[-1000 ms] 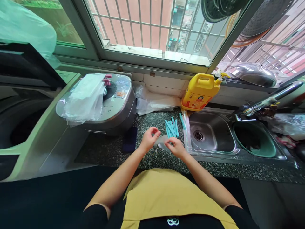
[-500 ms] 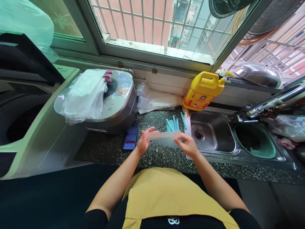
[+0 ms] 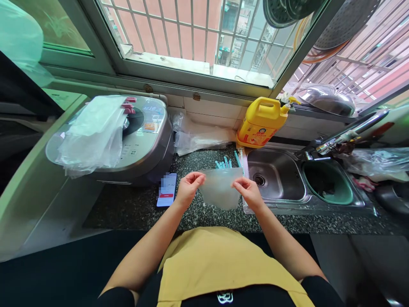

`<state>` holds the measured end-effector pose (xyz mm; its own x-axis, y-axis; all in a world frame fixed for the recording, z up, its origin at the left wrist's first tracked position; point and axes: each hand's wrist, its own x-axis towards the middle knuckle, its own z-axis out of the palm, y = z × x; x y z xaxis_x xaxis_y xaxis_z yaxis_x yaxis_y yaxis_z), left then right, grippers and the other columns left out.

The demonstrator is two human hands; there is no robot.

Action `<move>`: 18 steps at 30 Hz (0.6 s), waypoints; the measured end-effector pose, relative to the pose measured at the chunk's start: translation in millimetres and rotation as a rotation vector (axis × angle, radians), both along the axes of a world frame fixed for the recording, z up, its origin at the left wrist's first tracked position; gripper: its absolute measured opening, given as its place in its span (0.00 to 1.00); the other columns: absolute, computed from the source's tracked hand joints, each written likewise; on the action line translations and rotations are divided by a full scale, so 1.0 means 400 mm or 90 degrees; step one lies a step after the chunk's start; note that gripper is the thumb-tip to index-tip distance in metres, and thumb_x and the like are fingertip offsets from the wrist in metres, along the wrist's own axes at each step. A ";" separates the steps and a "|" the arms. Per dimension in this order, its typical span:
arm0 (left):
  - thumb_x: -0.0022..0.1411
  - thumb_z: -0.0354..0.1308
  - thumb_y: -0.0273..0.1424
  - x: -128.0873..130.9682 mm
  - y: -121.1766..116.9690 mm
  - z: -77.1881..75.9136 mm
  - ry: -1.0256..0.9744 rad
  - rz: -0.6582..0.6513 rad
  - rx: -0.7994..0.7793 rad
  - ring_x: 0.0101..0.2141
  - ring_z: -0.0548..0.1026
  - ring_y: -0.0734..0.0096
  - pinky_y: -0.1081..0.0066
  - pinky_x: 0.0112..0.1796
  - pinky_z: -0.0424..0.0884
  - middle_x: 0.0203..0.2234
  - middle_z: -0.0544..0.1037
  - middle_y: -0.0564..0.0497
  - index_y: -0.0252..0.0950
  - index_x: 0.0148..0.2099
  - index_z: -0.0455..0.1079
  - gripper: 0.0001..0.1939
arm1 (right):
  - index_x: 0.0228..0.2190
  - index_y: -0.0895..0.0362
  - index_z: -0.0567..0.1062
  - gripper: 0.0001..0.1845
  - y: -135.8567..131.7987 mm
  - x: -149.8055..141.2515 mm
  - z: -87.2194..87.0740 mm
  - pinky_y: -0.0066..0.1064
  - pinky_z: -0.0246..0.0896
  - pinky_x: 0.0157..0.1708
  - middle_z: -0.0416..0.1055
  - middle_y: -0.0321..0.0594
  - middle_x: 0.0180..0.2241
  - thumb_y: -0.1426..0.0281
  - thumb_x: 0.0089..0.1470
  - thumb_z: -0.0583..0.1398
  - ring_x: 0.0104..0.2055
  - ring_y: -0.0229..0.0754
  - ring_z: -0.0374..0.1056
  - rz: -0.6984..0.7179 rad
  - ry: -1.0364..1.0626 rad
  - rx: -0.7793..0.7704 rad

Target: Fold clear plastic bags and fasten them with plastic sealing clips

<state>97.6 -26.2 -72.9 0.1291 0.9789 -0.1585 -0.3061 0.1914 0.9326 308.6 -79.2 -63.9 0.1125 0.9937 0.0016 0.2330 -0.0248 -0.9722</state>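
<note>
Speckled counter (image 3: pixel 207 218): pinching translucent sheet (image 3: pixel 220 192) at opposite edges with left hand (image 3: pixel 186 189) and right hand (image 3: pixel 249 192); newly spreading it broad, exposing its face, at six o'clock from teal sticks (image 3: pixel 224 163).

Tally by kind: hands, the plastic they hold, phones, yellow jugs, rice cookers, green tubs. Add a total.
Left hand and right hand: 2
Held plastic: 1
Phone: 1
Yellow jug: 1
Rice cooker: 1
Green tub: 1
Total: 7
</note>
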 end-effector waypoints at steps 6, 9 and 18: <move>0.40 0.68 0.40 0.005 0.018 0.036 0.024 -0.022 0.006 0.23 0.69 0.76 0.73 0.29 0.66 0.21 0.75 0.53 0.33 0.27 0.73 0.15 | 0.31 0.55 0.74 0.22 0.025 -0.003 0.011 0.32 0.67 0.32 0.74 0.37 0.27 0.51 0.39 0.66 0.29 0.40 0.70 -0.045 0.087 -0.007; 0.41 0.67 0.39 -0.001 0.022 0.046 0.032 -0.033 0.022 0.23 0.69 0.76 0.74 0.29 0.66 0.21 0.76 0.52 0.33 0.28 0.74 0.14 | 0.23 0.56 0.72 0.19 0.038 -0.010 0.015 0.30 0.65 0.30 0.70 0.35 0.22 0.53 0.42 0.65 0.26 0.37 0.67 -0.063 0.072 0.013; 0.46 0.63 0.40 -0.015 0.027 0.074 0.074 -0.048 0.035 0.27 0.72 0.72 0.70 0.33 0.69 0.26 0.79 0.49 0.33 0.33 0.76 0.16 | 0.35 0.54 0.72 0.22 0.046 -0.012 0.027 0.30 0.63 0.29 0.71 0.36 0.26 0.54 0.42 0.65 0.28 0.38 0.66 -0.049 0.061 0.017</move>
